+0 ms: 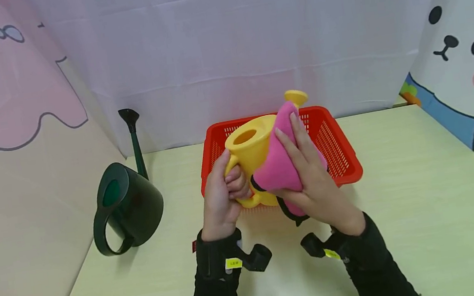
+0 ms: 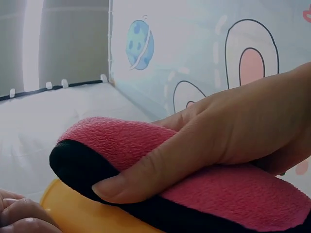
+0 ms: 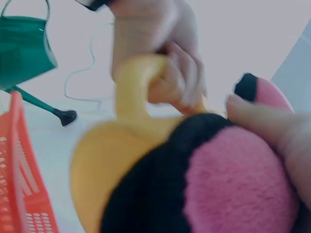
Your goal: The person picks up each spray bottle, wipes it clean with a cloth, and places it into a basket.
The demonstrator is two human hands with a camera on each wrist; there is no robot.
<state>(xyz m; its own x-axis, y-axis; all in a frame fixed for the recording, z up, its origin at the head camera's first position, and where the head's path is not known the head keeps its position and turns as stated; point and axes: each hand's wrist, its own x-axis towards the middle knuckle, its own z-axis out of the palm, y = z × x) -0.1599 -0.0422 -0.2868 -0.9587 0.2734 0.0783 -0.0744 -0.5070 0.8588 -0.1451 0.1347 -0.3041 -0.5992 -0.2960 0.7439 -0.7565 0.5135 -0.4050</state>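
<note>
Pale cloth walls (image 1: pixel 227 43) with cartoon prints rise behind and beside our light table (image 1: pixel 431 201). We grip the yellow watering can (image 1: pixel 253 157) by its handle (image 3: pixel 128 92), our left hand (image 1: pixel 222 195) curled round it, its body in front of the red basket (image 1: pixel 344 155) as the head view sees it. Our right hand (image 1: pixel 316 183) holds a pink plush cloth (image 1: pixel 274 167) with black edging between thumb and fingers, against the can's side. Left of the basket, a dark green watering can (image 1: pixel 142 213) stands on the table.
</note>
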